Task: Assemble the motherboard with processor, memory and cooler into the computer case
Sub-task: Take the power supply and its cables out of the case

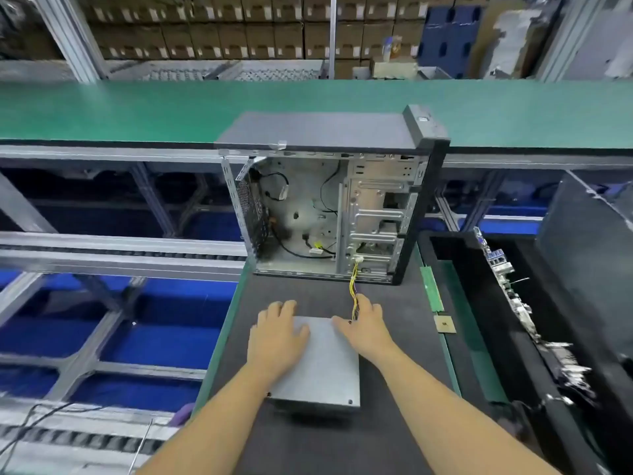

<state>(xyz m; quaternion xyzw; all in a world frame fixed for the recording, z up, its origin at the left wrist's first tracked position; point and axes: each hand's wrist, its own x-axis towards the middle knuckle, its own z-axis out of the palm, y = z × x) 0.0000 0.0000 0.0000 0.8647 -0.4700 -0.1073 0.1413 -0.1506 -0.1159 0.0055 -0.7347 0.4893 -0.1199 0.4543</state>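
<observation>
We see the computer case [329, 207] standing upright at the far edge of the dark mat [308, 440], its open side facing us and its far part resting against the green conveyor belt [137, 111]. Loose black cables lie inside it, and a yellow wire bundle [353, 289] runs out of its lower right corner onto the mat.

A grey metal box [322, 368] lies flat on the mat, near the middle, just in front of the case. Our left hand [277, 337] rests on the box's far left corner with fingers spread and relaxed, lying flat on the lid. Our right hand [366, 327] sits at the far right corner of the box; its fingers curl around the yellow wire bundle where the wires meet the box, while the palm covers the box edge.

The motherboard [513, 296] stands on edge in the black foam tray [455, 248] at the right side of the bench, well apart from both hands. A memory stick [431, 289] lies along the right edge of the mat, and the processor [444, 324] sits just behind it towards us, near the right hand but not touching it.
</observation>
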